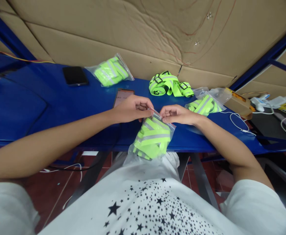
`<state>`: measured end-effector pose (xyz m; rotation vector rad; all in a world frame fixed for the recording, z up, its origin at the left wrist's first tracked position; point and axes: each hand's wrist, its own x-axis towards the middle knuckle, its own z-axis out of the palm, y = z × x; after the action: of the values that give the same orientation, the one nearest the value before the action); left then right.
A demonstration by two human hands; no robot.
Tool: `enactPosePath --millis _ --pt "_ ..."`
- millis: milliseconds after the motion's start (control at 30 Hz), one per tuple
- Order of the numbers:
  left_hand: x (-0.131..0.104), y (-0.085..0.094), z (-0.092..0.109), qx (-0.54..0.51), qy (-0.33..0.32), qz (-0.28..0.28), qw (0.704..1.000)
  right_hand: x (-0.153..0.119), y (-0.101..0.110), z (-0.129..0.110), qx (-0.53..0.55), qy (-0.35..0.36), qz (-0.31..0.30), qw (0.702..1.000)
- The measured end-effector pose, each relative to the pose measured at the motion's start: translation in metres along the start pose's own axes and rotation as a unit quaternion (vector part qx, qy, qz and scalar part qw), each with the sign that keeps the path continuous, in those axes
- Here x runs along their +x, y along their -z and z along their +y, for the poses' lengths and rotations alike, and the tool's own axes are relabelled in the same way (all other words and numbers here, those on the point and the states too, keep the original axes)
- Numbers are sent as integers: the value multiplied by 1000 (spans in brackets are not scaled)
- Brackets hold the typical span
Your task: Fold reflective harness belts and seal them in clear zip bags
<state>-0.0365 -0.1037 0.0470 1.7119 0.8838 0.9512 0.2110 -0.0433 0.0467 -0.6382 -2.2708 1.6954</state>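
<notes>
A clear zip bag (152, 138) packed with a neon yellow-green reflective strap hangs over the near edge of the blue table, against my shirt. My left hand (135, 108) pinches its red-lined zip edge near the left corner. Farther right along that same edge, the curled fingers of my right hand (176, 114) grip the bag. Behind my left hand lies a phone (123, 95) with digits on its screen, partly covered. Just beyond my right hand is another bag of green strap (205, 105).
Loose rolled green straps with black buckles (168, 84) lie at the back, by the cardboard wall (96, 42). A filled bag (112, 71) and a black phone (75, 76) are at back left. On the right are a cardboard box (239, 103) and white cables (238, 122).
</notes>
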Motion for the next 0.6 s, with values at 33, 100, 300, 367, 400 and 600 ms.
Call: enactPosePath --millis 33,100,300,367,400,600 --pt "0 0 -1 -1 3 -2 1000 2 -5 0 8 4 18 1000" --pt "1 0 -3 -1 5 -3 1000 4 -14 1 17 8 51 999" --pt "1 1 -7 12 0 -2 1000 5 -26 1 9 24 90 996" --pt "0 1 -7 11 -3 -4 1000 5 -28 1 13 31 90 995" --pt "0 1 -7 10 -3 -5 1000 6 -29 1 16 35 93 995" --pt "0 0 -10 10 2 -8 1000 7 -34 1 31 41 115 992"
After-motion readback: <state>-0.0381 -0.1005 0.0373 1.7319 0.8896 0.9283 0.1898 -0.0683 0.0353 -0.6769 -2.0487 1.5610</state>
